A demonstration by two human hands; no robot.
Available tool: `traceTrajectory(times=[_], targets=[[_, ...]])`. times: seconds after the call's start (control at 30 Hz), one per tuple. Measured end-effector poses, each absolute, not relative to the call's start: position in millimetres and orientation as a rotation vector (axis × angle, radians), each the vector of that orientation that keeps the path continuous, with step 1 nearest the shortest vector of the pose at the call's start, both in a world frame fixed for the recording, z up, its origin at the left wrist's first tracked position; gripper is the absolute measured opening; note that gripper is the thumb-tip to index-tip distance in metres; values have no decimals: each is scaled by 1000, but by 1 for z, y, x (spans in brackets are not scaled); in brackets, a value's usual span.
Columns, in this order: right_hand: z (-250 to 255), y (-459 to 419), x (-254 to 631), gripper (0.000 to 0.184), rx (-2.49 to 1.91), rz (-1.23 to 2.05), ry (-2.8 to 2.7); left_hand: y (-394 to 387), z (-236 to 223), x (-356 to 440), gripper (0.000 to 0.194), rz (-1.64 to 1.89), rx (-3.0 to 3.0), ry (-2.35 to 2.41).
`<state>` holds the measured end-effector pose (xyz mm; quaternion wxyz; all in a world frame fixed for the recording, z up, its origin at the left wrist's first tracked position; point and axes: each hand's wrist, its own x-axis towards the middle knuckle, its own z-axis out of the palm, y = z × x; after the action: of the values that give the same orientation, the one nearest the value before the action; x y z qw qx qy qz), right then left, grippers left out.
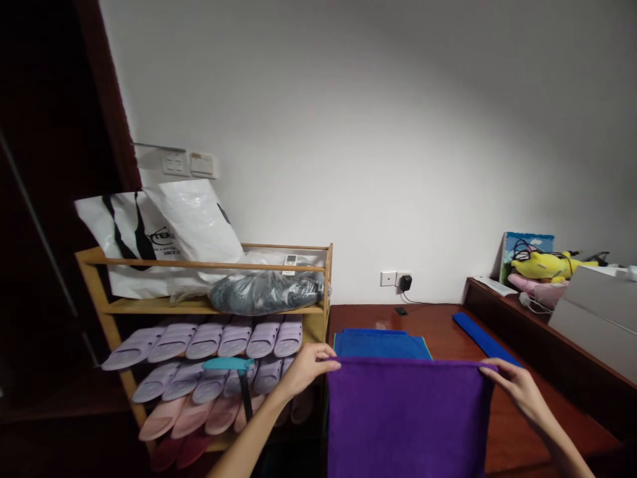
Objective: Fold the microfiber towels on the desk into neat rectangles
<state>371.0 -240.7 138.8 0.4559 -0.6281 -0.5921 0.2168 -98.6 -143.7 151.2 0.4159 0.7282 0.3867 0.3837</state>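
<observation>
A purple towel (405, 418) hangs stretched between my two hands, its lower part running out of view at the bottom. My left hand (309, 366) pinches its upper left corner between thumb and fingers. At the upper right corner, my right hand (512, 385) grips the cloth in the same way. Just behind the towel's top edge, a blue towel (381, 344) with a green border lies flat on the reddish-brown wooden table (438, 326). The purple cloth hides the blue towel's near part.
Left stands a wooden rack (213, 264) with several slippers (206, 340), white bags (199, 219) and a remote (290, 264). A teal-topped handle (229, 364) rises before it. Right are a blue strip (485, 337), a raised ledge (527, 325), a yellow plush (545, 264) and a white box (600, 312).
</observation>
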Motion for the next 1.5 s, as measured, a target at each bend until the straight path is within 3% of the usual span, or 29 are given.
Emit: traceTrajectory(times=[0.2,0.73,1.1,1.5], targets=[[167,-226,364,42,-1517,390,-1269,-136,176,-91,31,1146,1737,1053],[185,-184,361,52,-1414,587,-1164,-90,211,-82,34,1227,1824,1033],[117,-82,348,50,-1355,612,-1045,-7,144,-50,23,1090,1565,1457],[15,14,344,39,-1541,509,-1045,59,47,-14,32,954,1308,1621]])
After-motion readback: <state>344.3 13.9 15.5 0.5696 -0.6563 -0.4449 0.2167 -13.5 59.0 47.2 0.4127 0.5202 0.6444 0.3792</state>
